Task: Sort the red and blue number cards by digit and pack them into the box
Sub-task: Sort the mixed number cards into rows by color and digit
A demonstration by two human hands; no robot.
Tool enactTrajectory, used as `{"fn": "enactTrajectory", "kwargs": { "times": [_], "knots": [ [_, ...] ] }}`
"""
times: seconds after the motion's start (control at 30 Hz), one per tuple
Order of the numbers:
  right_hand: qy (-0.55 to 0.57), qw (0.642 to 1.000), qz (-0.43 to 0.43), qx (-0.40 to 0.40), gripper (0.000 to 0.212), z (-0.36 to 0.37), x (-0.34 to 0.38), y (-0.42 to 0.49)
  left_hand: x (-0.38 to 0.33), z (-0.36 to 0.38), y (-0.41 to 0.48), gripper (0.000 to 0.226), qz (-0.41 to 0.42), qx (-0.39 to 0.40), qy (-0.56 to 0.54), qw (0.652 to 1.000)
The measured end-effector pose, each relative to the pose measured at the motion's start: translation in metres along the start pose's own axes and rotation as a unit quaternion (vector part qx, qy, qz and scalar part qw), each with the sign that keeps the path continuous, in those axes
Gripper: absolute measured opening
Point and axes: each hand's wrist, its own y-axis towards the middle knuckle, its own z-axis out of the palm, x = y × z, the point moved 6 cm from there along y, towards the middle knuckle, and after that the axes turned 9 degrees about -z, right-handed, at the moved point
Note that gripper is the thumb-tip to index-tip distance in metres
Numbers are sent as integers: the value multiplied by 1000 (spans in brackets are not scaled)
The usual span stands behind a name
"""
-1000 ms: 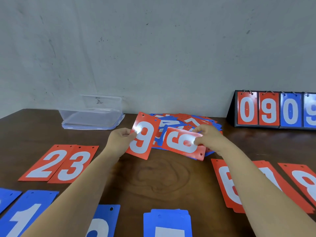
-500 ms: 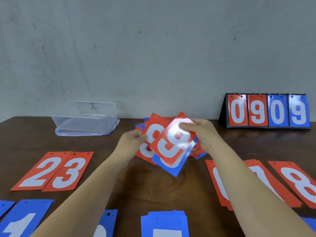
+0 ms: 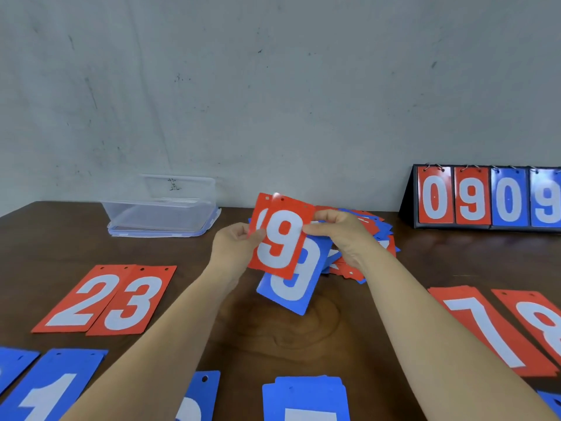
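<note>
Above the table (image 3: 273, 338) centre: I hold a flat, glossy red 9 card (image 3: 280, 238) upright, with a blue 9 card (image 3: 296, 287) fanned behind and below it.
Left hand (image 3: 235, 249): pinches the red card's left edge, thumb in front.
Right hand (image 3: 343, 235): pinches its right edge, fingers curled.
Box (image 3: 161, 214): clear rectangular plastic, far left by the wall.

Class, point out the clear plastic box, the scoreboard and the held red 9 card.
clear plastic box (image 3: 151, 217), head view, front wall.
scoreboard (image 3: 409, 205), head view, black side panel.
red 9 card (image 3: 280, 238), head view, printed face.
</note>
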Motion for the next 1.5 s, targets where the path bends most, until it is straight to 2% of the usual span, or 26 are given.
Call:
{"fn": "enactTrajectory", "kwargs": {
  "times": [0.1, 0.23, 0.33, 0.47, 0.53, 0.63, 0.77, 0.83, 0.93, 1.07, 1.2, 1.3, 1.43, 1.5],
  "knots": [
    [-53, 998, 10, -16, 28, -9, -10, -1, 6, -22, 11, 9, -13, -57, -55, 997],
    [-28, 996, 20, -77, 17, -26, -17, -1, 13, -48, 18, 16, -20, -111, -68, 991],
    [-39, 996, 40, -75, 12, -29, -19, 0, 16, -55, 20, 12, -28, -118, -55, 991],
    [-44, 994, 45, -89, 11, -25, -25, 4, 14, -51, 15, 21, -25, -105, -46, 993],
    [-13, 989, 43, -140, 15, -26, -28, 7, 13, -50, 14, 18, -23, -103, -53, 993],
    [75, 972, 90, -206, 21, -24, -35, 8, 10, -54, 13, 14, -26, -113, -67, 991],
    [227, 946, 142, -183, 14, -5, -40, -1, 11, -55, 12, 22, -32, -120, -79, 989],
    [263, 937, 148, -174, 14, 0, -42, -5, 13, -55, 11, 18, -30, -121, -80, 989],
    [280, 934, 146, -169, 24, 3, -42, -9, 14, -52, 9, 16, -28, -119, -76, 990],
    [233, 946, 137, -176, 17, -1, -39, -12, 15, -50, 7, 16, -29, -111, -75, 991],
    [23, 972, 14, -235, 9, -28, -17, -7, 14, -53, 5, 17, -33, -120, -69, 990],
    [-18, 979, -61, -192, 10, -32, 0, -7, 12, -51, 1, 17, -36, -116, -63, 991],
    [-60, 985, -97, -129, 10, -27, 11, -6, 10, -41, -5, 23, -42, -95, -62, 993],
    [-64, 986, -107, -108, 10, -23, 14, -6, 9, -33, -8, 18, -43, -77, -59, 994]
  ]
}}
